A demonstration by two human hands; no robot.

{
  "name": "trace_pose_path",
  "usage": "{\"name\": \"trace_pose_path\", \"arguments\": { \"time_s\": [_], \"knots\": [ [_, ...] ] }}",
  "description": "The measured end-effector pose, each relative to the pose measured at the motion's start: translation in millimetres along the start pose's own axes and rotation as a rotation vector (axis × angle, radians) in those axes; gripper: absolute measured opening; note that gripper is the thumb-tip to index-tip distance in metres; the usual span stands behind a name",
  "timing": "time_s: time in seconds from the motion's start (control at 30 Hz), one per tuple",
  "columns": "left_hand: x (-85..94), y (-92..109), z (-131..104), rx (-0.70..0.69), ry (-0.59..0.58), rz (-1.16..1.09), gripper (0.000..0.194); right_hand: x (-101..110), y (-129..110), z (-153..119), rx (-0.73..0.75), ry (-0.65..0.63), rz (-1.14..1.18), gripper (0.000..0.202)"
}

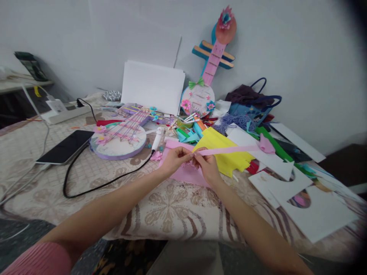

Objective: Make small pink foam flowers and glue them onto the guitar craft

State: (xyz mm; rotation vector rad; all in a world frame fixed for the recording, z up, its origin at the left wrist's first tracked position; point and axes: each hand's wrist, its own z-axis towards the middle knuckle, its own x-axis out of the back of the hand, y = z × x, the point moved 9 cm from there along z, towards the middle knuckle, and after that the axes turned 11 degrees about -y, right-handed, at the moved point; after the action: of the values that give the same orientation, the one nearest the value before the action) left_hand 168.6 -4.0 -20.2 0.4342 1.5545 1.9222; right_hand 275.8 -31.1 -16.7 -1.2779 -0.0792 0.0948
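My left hand (178, 159) and my right hand (207, 164) meet at the middle of the table, fingertips pinched together on one end of a pink crepe paper strip (235, 149). From my right hand the strip runs off to the right, ending in a folded pink roll (266, 143). Under both hands lies a sheet of pink crepe paper (183, 175). Yellow crepe paper (225, 152) is spread just right of my fingers. To the left are a white hot glue gun (157, 139) with a black cord and a small pink paper flower (156, 155).
A round lute-like paper model (119, 141) lies on the left, near a phone (66, 146) and a power strip (67, 114). Another decorated model (197, 99) leans on the wall. Cut white boards (321, 214) lie right, with a blue bag (252, 110) behind.
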Motion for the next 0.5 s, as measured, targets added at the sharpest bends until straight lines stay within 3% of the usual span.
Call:
{"name": "trace_pose_path", "arguments": {
  "time_s": [0.5],
  "knots": [
    [1.1,3.0,-1.9,-0.01,0.031,0.008,0.022,1.3,6.0,-0.6,-0.031,0.012,0.065,0.02]
  ]
}}
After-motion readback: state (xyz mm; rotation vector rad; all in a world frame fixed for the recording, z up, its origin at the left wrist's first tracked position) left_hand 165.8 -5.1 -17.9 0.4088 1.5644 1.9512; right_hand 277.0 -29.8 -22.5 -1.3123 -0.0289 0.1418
